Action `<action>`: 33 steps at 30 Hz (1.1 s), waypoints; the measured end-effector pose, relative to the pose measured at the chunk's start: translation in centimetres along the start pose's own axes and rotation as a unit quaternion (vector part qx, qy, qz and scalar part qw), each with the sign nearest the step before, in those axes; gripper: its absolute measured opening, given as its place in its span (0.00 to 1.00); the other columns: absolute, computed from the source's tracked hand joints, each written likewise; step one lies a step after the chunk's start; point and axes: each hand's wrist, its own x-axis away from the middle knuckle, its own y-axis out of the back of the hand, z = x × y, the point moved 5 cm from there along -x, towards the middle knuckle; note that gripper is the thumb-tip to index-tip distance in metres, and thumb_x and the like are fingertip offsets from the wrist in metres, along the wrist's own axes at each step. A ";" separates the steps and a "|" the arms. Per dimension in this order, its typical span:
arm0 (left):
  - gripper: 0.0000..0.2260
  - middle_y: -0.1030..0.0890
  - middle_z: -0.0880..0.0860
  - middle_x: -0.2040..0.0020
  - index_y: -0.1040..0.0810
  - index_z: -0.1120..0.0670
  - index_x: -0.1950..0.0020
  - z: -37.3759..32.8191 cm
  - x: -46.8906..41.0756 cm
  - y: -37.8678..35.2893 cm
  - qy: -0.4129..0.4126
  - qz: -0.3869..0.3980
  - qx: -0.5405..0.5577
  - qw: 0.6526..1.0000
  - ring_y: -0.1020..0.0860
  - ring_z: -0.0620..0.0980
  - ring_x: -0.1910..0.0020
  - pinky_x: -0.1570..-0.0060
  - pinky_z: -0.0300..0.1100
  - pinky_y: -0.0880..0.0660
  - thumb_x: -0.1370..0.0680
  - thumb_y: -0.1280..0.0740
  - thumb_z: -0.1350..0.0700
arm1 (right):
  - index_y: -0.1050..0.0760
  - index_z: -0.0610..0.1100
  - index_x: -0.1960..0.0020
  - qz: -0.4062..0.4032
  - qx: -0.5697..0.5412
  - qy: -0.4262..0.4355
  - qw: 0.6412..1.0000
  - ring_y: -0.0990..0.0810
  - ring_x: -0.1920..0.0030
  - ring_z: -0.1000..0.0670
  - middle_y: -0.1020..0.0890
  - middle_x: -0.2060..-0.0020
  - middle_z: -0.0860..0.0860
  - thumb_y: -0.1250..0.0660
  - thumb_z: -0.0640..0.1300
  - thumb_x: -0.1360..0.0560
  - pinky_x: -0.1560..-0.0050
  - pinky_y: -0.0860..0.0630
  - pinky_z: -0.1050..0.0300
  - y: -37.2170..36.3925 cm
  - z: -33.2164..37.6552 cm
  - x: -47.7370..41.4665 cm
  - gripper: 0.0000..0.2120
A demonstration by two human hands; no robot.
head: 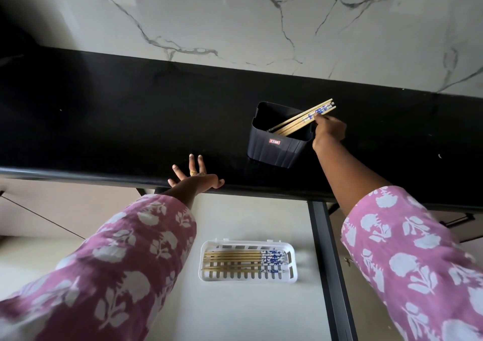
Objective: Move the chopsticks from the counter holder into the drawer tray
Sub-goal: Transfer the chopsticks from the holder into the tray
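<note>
Several chopsticks [303, 118] lean in black holder [277, 136] on dark counter [104, 121]; right hand [329, 129] pinches their patterned ends. Left hand [194, 176] splayed flat on counter edge. More chopsticks lie in white tray [248, 278] below.

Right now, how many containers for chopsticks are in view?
2. A black holder stands on the dark counter, with chopsticks leaning out toward the right hand. A white slotted tray lies in the open drawer below, already holding several chopsticks.
</note>
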 end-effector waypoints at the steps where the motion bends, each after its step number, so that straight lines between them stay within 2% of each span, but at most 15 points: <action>1: 0.36 0.59 0.48 0.22 0.58 0.42 0.24 -0.1 0.2 0.0 0.007 0.002 0.004 1.000 0.64 0.62 0.26 0.33 0.67 0.63 0.25 0.43 0.35 | 0.20 0.35 0.46 -0.005 -0.006 0.000 1.000 0.20 0.60 0.50 0.16 0.54 0.40 0.28 0.40 0.30 0.54 0.21 0.57 0.2 0.3 0.0 0.14; 3: 0.34 0.54 0.46 0.22 0.54 0.45 0.23 -0.7 0.7 -0.1 0.042 0.020 0.009 0.999 0.62 0.67 0.26 0.31 0.65 0.61 0.24 0.47 0.34 | 0.20 0.34 0.47 -0.015 -0.015 0.011 1.000 0.21 0.68 0.52 0.17 0.61 0.42 0.29 0.39 0.28 0.62 0.22 0.59 0.7 1.2 -0.1 0.13; 5: 0.34 0.53 0.45 0.22 0.53 0.46 0.23 -1.7 0.9 -0.2 0.045 0.032 -0.009 0.998 0.61 0.68 0.26 0.31 0.64 0.61 0.24 0.48 0.33 | 0.20 0.34 0.48 -0.025 -0.011 0.039 0.999 0.21 0.70 0.54 0.19 0.63 0.43 0.31 0.40 0.27 0.62 0.20 0.58 1.3 2.2 -0.4 0.11; 9: 0.32 0.52 0.47 0.22 0.52 0.46 0.23 -0.9 1.2 -0.1 0.035 0.026 0.036 0.998 0.61 0.66 0.26 0.31 0.64 0.62 0.23 0.47 0.35 | 0.21 0.35 0.47 -0.038 0.014 0.101 0.994 0.19 0.63 0.51 0.19 0.61 0.46 0.33 0.41 0.25 0.54 0.18 0.56 2.3 4.2 -0.1 0.11; 13: 0.33 0.51 0.47 0.22 0.52 0.47 0.23 -0.7 1.6 0.2 0.051 0.034 0.023 0.998 0.60 0.68 0.26 0.31 0.64 0.61 0.24 0.49 0.34 | 0.22 0.34 0.47 -0.040 -0.013 0.157 0.987 0.19 0.61 0.50 0.20 0.59 0.45 0.36 0.39 0.23 0.57 0.18 0.58 3.5 6.6 0.7 0.10; 15: 0.33 0.52 0.46 0.22 0.53 0.46 0.23 -1.1 1.6 0.2 0.046 0.032 0.014 0.998 0.61 0.68 0.26 0.31 0.63 0.61 0.23 0.48 0.34 | 0.23 0.33 0.47 -0.034 -0.035 0.182 0.982 0.18 0.60 0.50 0.20 0.58 0.44 0.38 0.38 0.22 0.61 0.18 0.62 4.1 7.7 1.2 0.10; 18: 0.34 0.53 0.46 0.22 0.53 0.47 0.22 -0.9 1.9 0.1 0.045 0.029 0.010 0.998 0.61 0.68 0.26 0.30 0.63 0.61 0.23 0.48 0.34 | 0.26 0.31 0.45 -0.013 -0.061 0.210 0.976 0.17 0.58 0.48 0.21 0.55 0.43 0.40 0.37 0.21 0.59 0.18 0.61 4.7 9.1 2.1 0.10; 22: 0.33 0.50 0.47 0.22 0.51 0.47 0.22 -1.1 2.0 0.1 0.043 0.035 0.033 0.998 0.59 0.69 0.26 0.30 0.63 0.61 0.24 0.50 0.33 | 0.26 0.33 0.46 0.051 -0.086 0.219 0.971 0.17 0.58 0.49 0.20 0.55 0.42 0.41 0.37 0.21 0.59 0.18 0.61 4.8 10.4 3.5 0.09; 24: 0.34 0.51 0.46 0.22 0.52 0.47 0.22 -1.3 2.0 0.2 0.037 0.030 0.025 0.999 0.60 0.68 0.26 0.30 0.63 0.61 0.24 0.49 0.33 | 0.26 0.37 0.53 0.092 -0.092 0.219 0.967 0.16 0.62 0.52 0.20 0.57 0.43 0.40 0.37 0.21 0.60 0.18 0.62 4.4 10.6 4.7 0.06; 26: 0.35 0.53 0.46 0.22 0.54 0.46 0.22 -1.4 2.1 0.3 0.032 0.024 0.017 0.999 0.61 0.68 0.26 0.30 0.64 0.61 0.24 0.48 0.33 | 0.28 0.43 0.59 0.139 -0.088 0.217 0.962 0.17 0.66 0.56 0.21 0.62 0.46 0.40 0.35 0.21 0.64 0.20 0.63 3.7 10.1 6.2 0.09; 28: 0.35 0.53 0.45 0.22 0.54 0.46 0.22 -1.2 2.1 0.2 0.029 0.026 0.026 0.999 0.61 0.69 0.26 0.30 0.65 0.61 0.25 0.49 0.32 | 0.28 0.44 0.61 0.188 -0.049 0.230 0.954 0.18 0.69 0.58 0.22 0.65 0.47 0.40 0.35 0.21 0.66 0.20 0.65 2.8 8.8 7.8 0.11; 31: 0.36 0.54 0.45 0.22 0.55 0.46 0.23 -1.2 2.1 0.3 0.023 0.025 0.028 0.999 0.62 0.68 0.27 0.30 0.65 0.61 0.25 0.48 0.32 | 0.26 0.36 0.55 0.258 0.026 0.250 0.933 0.18 0.72 0.61 0.23 0.66 0.47 0.39 0.32 0.22 0.67 0.19 0.64 1.3 6.1 10.1 0.05; 33: 0.36 0.55 0.45 0.22 0.55 0.46 0.23 -1.4 2.1 0.4 0.020 0.021 0.021 0.999 0.62 0.68 0.27 0.30 0.65 0.61 0.25 0.47 0.32 | 0.26 0.30 0.50 0.287 0.075 0.258 0.920 0.18 0.71 0.58 0.21 0.65 0.44 0.38 0.32 0.23 0.67 0.20 0.64 0.4 4.1 11.5 0.06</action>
